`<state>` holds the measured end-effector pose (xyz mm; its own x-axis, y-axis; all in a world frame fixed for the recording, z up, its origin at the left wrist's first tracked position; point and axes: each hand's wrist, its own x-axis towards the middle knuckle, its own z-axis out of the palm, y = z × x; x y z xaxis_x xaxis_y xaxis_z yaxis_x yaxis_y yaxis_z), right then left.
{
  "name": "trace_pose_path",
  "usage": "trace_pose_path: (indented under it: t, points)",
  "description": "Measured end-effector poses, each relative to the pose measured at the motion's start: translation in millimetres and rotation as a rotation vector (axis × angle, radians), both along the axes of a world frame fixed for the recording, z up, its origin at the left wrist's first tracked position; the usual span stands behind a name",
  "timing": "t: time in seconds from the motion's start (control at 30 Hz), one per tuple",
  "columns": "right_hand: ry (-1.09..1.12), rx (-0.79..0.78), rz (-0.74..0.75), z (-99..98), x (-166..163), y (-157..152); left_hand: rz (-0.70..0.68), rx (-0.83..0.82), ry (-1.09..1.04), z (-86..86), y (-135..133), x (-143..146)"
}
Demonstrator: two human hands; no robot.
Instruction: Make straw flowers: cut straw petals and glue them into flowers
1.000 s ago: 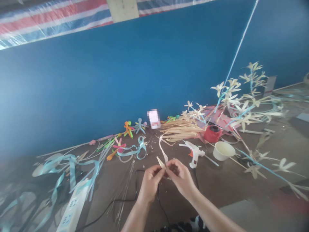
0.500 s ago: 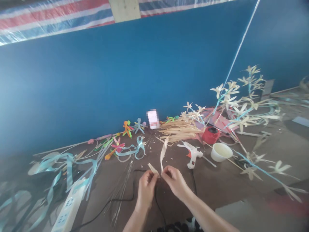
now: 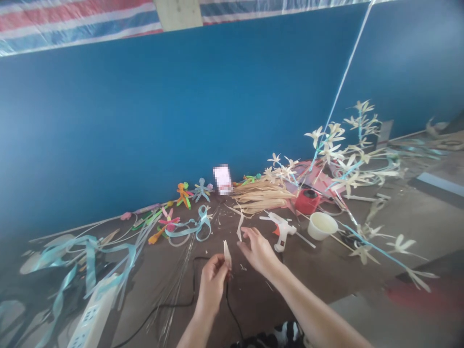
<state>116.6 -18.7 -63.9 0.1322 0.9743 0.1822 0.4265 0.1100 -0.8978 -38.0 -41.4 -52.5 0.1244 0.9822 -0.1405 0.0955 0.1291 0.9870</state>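
Observation:
My left hand [image 3: 213, 282] is closed in a pinch on a short pale leaf piece [image 3: 226, 253] that stands upright above the brown tabletop. My right hand [image 3: 258, 251] is a little further away and to the right, fingers spread, its fingertips at the lower end of a long pale leaf strip [image 3: 239, 225] that curls upward. The two hands are apart. A white glue gun [image 3: 282, 227] lies just right of my right hand.
A pile of pale leaf strips [image 3: 261, 195], a red spool [image 3: 307, 200] and a white cup [image 3: 322, 225] sit behind the glue gun. Stems with pale leaf flowers [image 3: 348, 150] spread to the right. Light blue ribbons [image 3: 87, 253], a power strip [image 3: 90, 314] and thin wires [image 3: 177, 285] lie left.
The hands, which were together on one folded strip, have separated. The left kept a short piece; the right moved forward and opened by the long strip. The view shifted slightly.

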Motion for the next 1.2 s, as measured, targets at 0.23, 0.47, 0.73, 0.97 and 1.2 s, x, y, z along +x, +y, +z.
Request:
trace_pose_path:
  t: [0.23,0.47,0.73,0.97,1.2]
  points:
    - [0.189,0.029,0.100,32.4,-11,-26,-0.113,0.128,0.147,14.6,5,14]
    - [-0.328,-0.101,-0.210,3.6,92,-73,-0.063,-0.014,-0.007,13.6,8,6]
    - [-0.887,-0.440,-0.557,-39.4,192,-96,-0.128,-0.073,-0.058,9.7,5,23]
    - [-0.931,-0.563,-0.523,-49.2,207,-85,-0.164,-0.129,-0.143,14.7,9,24]
    - [-0.940,-0.675,-0.398,-45.7,213,-79,-0.168,-0.111,-0.099,14.3,10,24]
